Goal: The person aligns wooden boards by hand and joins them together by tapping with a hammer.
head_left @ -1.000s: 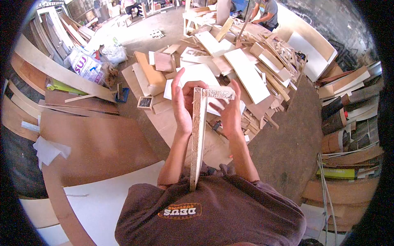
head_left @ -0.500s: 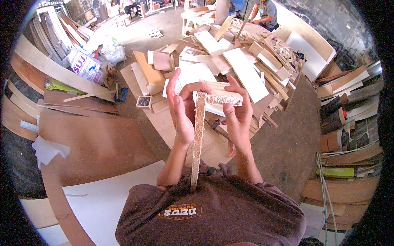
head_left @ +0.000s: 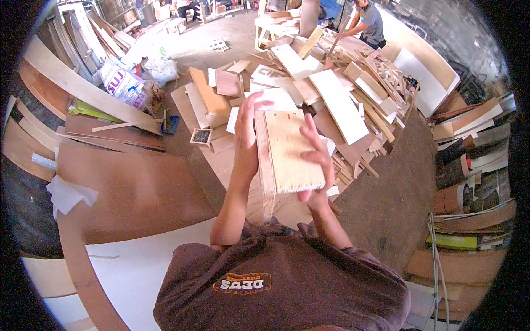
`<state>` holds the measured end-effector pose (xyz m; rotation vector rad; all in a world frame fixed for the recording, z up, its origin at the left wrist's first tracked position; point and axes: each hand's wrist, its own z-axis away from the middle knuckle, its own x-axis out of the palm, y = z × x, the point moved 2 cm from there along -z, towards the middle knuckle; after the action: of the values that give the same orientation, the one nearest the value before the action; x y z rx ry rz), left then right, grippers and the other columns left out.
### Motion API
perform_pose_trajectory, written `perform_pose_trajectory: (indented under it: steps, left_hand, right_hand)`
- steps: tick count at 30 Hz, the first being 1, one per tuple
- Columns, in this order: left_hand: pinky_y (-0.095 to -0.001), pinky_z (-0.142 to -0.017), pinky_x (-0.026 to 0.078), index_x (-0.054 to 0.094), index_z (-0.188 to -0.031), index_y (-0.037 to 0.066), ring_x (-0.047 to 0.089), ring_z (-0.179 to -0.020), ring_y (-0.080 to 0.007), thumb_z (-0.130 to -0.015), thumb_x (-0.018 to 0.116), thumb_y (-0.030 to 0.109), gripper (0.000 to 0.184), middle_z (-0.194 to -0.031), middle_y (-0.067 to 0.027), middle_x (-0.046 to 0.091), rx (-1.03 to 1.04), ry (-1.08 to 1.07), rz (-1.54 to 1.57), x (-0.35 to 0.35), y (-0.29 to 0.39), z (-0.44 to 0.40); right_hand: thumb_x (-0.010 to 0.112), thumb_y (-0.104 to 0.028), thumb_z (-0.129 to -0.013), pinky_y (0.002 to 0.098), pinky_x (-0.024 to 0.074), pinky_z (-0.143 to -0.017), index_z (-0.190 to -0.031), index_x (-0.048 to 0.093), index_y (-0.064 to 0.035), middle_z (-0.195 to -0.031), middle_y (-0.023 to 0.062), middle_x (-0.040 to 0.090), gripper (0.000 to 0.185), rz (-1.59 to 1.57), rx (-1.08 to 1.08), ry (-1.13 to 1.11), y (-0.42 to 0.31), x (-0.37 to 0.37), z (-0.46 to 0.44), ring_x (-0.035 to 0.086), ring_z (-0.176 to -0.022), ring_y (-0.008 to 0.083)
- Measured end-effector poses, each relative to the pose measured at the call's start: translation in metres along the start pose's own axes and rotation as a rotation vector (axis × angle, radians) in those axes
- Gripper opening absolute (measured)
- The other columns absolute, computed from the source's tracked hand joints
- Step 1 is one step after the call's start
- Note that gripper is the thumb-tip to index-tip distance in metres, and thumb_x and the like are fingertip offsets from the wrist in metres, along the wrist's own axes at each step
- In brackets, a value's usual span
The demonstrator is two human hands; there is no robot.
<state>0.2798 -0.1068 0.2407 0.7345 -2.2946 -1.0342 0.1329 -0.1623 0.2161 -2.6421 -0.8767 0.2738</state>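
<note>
Two pieces of wooden board [head_left: 290,146] joined at a corner are up in front of my chest, with a pale plywood face towards me and a rough lower edge. The narrower piece [head_left: 265,160] runs along the left side and reaches down towards my shirt. My left hand [head_left: 247,135] is closed around that left side, fingers curled over its top. On the other side my right hand [head_left: 319,160] grips the plywood piece, fingers across its face and thumb below the rough edge. The right fingers are slightly blurred.
A work table [head_left: 212,157] bears a heap of offcuts, including a long white board [head_left: 339,107] and a small box [head_left: 201,137] with dark contents. A co-worker [head_left: 370,25] is beyond the heap. Sheets [head_left: 127,187] lie at left; stacked boards [head_left: 469,215] line the right.
The joined boards have been tipped so the plywood face now shows instead of mostly its edge. My right hand has moved lower, and its fingers now spread across the face.
</note>
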Motion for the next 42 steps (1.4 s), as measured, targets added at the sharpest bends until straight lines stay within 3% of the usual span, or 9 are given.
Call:
perform_pose_trajectory:
  steps: [3, 6, 9, 13, 19, 31, 34, 40, 42]
  left_hand:
    - [-0.0309, -0.082, 0.050, 0.053, -0.118, -0.002, 0.060, -0.090, -0.0183, -0.102, 0.032, 0.043, 0.052, -0.104, -0.0124, 0.061, -0.388, -0.074, 0.343, 0.001, -0.002, 0.011]
    - [-0.0317, -0.082, 0.050, 0.054, -0.115, -0.002, 0.061, -0.086, -0.0192, -0.101, 0.032, 0.044, 0.054, -0.095, -0.0121, 0.063, -0.343, -0.015, 0.314, -0.001, -0.018, 0.018]
    - [-0.0350, -0.079, 0.053, 0.060, -0.107, 0.001, 0.064, -0.084, -0.0208, -0.098, 0.032, 0.051, 0.058, -0.092, -0.0123, 0.066, -0.482, 0.034, 0.379, 0.001, -0.028, 0.028]
    - [-0.0376, -0.081, 0.053, 0.061, -0.102, -0.002, 0.065, -0.083, -0.0244, -0.096, 0.031, 0.057, 0.066, -0.094, -0.0159, 0.067, -0.581, -0.016, 0.474, 0.003, -0.029, 0.032]
    - [-0.0314, -0.082, 0.050, 0.061, -0.094, -0.001, 0.063, -0.083, -0.0185, -0.098, 0.023, 0.058, 0.069, -0.088, -0.0138, 0.067, -0.749, -0.087, 0.555, 0.011, -0.028, 0.042]
    - [-0.0315, -0.083, 0.050, 0.061, -0.089, 0.000, 0.062, -0.079, -0.0188, -0.097, 0.023, 0.063, 0.074, -0.084, -0.0122, 0.066, -0.769, -0.043, 0.496, 0.008, -0.030, 0.042]
    - [-0.0310, -0.085, 0.049, 0.060, -0.092, 0.000, 0.061, -0.081, -0.0172, -0.097, 0.023, 0.063, 0.074, -0.087, -0.0108, 0.065, -0.786, -0.048, 0.563, 0.006, -0.038, 0.043]
    - [-0.0330, -0.090, 0.047, 0.048, -0.132, 0.002, 0.059, -0.099, -0.0168, -0.095, 0.022, 0.067, 0.079, -0.113, -0.0108, 0.061, -0.665, -0.042, 0.547, -0.001, -0.076, 0.052]
    - [-0.0366, -0.094, 0.045, 0.038, -0.143, 0.006, 0.056, -0.110, -0.0197, -0.095, 0.020, 0.068, 0.080, -0.124, -0.0111, 0.058, -0.563, -0.222, 0.201, -0.029, -0.067, 0.069]
  right_hand:
    - [0.069, -0.063, -0.073, 0.0638, 0.0265, -0.106, -0.108, 0.054, -0.0072, -0.130, 0.0225, 0.053, 0.068, -0.001, 0.010, -0.023, -0.008, -0.001, 0.010, 0.033, -0.131, 0.0549]
    - [0.075, -0.047, -0.071, 0.0621, 0.0311, -0.104, -0.107, 0.056, -0.0062, -0.126, 0.0212, 0.056, 0.057, -0.012, 0.030, -0.076, -0.014, -0.006, 0.010, 0.040, -0.128, 0.0513]
    - [0.066, -0.022, -0.072, 0.0595, 0.0356, -0.101, -0.095, 0.062, -0.0066, -0.119, 0.0148, 0.062, 0.028, 0.308, 0.024, -0.248, -0.015, -0.012, 0.016, 0.049, -0.125, 0.0399]
    - [0.060, -0.021, -0.076, 0.0541, 0.0404, -0.099, -0.093, 0.063, -0.0101, -0.107, 0.0082, 0.069, 0.021, 0.574, -0.156, -0.296, -0.029, -0.012, 0.005, 0.061, -0.112, 0.0312]
    - [0.060, -0.018, -0.078, 0.0500, 0.0495, -0.088, -0.091, 0.062, -0.0070, -0.105, 0.0120, 0.069, 0.018, 0.458, -0.259, -0.203, -0.019, -0.011, 0.019, 0.065, -0.101, 0.0333]
    - [0.062, -0.016, -0.075, 0.0506, 0.0492, -0.086, -0.091, 0.059, -0.0046, -0.102, 0.0121, 0.069, 0.019, 0.487, -0.221, -0.144, -0.021, -0.004, 0.023, 0.065, -0.098, 0.0333]
    - [0.062, -0.015, -0.073, 0.0502, 0.0492, -0.086, -0.089, 0.059, -0.0048, -0.102, 0.0113, 0.069, 0.020, 0.492, -0.230, -0.160, -0.015, -0.002, 0.020, 0.065, -0.099, 0.0329]
    - [0.064, -0.017, -0.070, 0.0464, 0.0437, -0.087, -0.082, 0.061, -0.0054, -0.099, 0.0081, 0.069, 0.017, 0.761, -0.104, -0.142, 0.002, -0.015, 0.010, 0.064, -0.098, 0.0291]
    - [0.067, -0.017, -0.070, 0.0469, 0.0421, -0.088, -0.084, 0.061, -0.0053, -0.097, 0.0080, 0.069, 0.020, 0.786, 0.008, -0.076, 0.008, -0.032, 0.010, 0.064, -0.095, 0.0280]
